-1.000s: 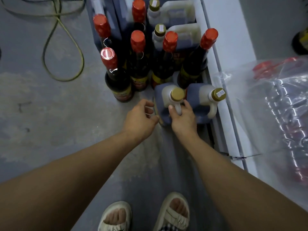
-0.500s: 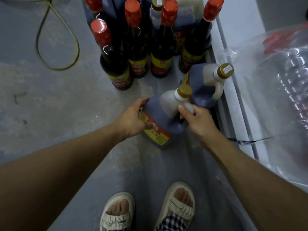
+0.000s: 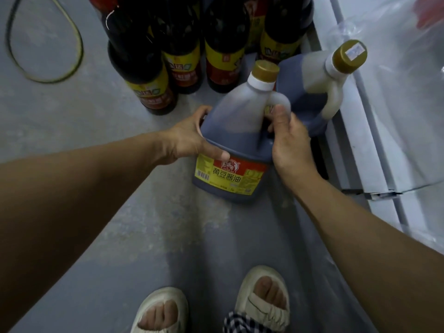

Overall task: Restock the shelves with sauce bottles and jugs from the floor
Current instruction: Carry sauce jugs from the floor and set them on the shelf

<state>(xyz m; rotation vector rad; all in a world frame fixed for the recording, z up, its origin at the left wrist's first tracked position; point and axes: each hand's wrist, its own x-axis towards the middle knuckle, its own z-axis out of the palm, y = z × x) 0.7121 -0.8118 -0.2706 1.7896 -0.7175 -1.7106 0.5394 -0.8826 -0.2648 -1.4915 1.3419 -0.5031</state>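
My right hand (image 3: 289,143) gripped the jug (image 3: 236,145) by its handle while my left hand (image 3: 192,138) clasped its side, tilted above the floor (image 3: 72,121). Another jug (image 3: 310,92) and several bottles (image 3: 173,51) waited; I judged restocking mostly undone.

A grey concrete floor (image 3: 84,121), mottled with pale worn patches, spreads under dim light. Far to the left of the hands a looped green cable (image 3: 77,56) lies on it; to their right runs a white shelf base (image 3: 374,145).
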